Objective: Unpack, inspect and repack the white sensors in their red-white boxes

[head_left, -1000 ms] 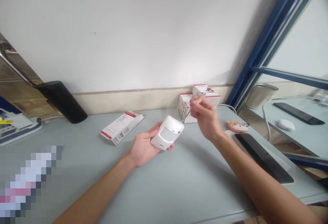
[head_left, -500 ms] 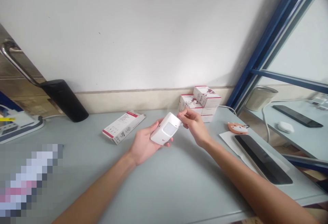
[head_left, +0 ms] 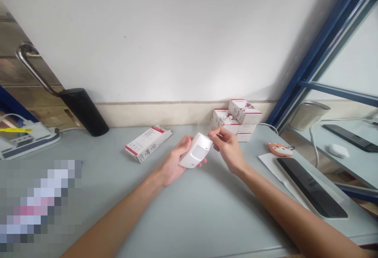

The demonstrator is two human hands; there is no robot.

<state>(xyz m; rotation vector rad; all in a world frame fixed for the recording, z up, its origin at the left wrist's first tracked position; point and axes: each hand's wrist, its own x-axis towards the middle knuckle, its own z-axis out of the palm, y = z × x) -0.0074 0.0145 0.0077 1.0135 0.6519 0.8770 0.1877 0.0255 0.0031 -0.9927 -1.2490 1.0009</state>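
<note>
Centrally, a white motion sensor [head_left: 197, 151] is held above the grey table [head_left: 189, 210], gripped from below and behind by the left hand [head_left: 174, 163]. Its upper right corner is pinched by the fingertips of the right hand [head_left: 227, 147]; whether anything small is held there cannot be told. Behind it, stacked red-and-white boxes [head_left: 238, 118] are set against the wall, the flap of one open on white contents. A flat carton [head_left: 148, 143] lies to the left, a tablet [head_left: 311, 187] to the right.
</note>
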